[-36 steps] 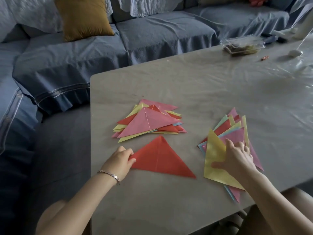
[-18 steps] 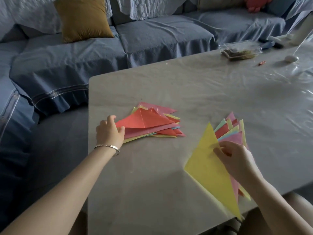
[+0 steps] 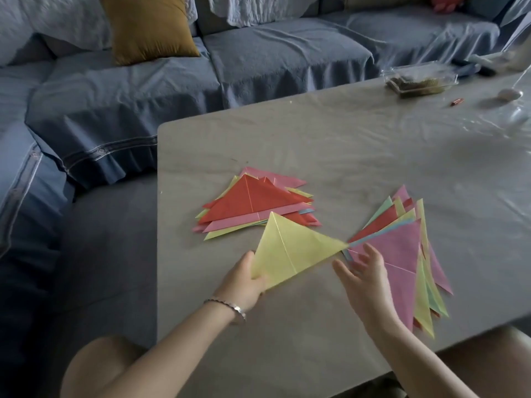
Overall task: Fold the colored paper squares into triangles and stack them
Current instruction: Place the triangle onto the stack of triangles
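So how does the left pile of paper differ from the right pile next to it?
The left pile has a red triangle on top; the right pile has a pink one. The left pile is fairly compact, its peaks pointing away; the right pile is fanned out toward the table's near edge. Both hold mixed-colour folded triangles on the table.

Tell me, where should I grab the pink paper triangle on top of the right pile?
Probably pinch the pink paper triangle at its left-pointing tip, coming in from the left. It lies flat on top, so only a thin edge can be lifted, and that tip sits nearest the open right hand.
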`<state>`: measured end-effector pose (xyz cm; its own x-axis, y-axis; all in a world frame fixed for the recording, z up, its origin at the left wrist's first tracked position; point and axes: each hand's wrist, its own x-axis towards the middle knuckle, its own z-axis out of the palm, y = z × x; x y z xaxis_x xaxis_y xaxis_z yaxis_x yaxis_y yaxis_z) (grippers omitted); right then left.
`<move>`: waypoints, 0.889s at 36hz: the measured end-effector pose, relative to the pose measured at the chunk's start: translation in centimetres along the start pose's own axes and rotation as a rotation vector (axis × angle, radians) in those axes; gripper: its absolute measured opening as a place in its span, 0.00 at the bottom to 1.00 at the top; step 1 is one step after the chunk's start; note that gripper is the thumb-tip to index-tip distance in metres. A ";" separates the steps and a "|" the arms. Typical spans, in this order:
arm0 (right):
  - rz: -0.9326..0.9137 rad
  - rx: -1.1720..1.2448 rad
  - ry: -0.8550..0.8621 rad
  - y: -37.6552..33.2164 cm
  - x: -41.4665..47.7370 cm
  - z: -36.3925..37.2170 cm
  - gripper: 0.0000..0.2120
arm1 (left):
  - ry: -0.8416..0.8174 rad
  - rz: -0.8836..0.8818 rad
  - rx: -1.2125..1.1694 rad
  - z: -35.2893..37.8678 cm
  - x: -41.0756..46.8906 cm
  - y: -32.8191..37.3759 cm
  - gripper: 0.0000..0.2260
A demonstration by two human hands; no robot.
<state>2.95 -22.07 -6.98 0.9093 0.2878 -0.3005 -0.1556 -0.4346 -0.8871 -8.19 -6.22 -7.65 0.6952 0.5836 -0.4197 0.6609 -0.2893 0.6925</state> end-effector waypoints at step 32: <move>-0.707 -1.006 -0.220 4.6 -0.7 1.6 0.33 | 0.106 0.472 0.755 0.0 -0.9 -6.8 0.26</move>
<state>0.98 -22.86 -11.44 0.5743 0.8186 -0.0054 0.7928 -0.5578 -0.2457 -13.31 -4.74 -11.97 0.9367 0.3335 -0.1068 0.3486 -0.9172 0.1927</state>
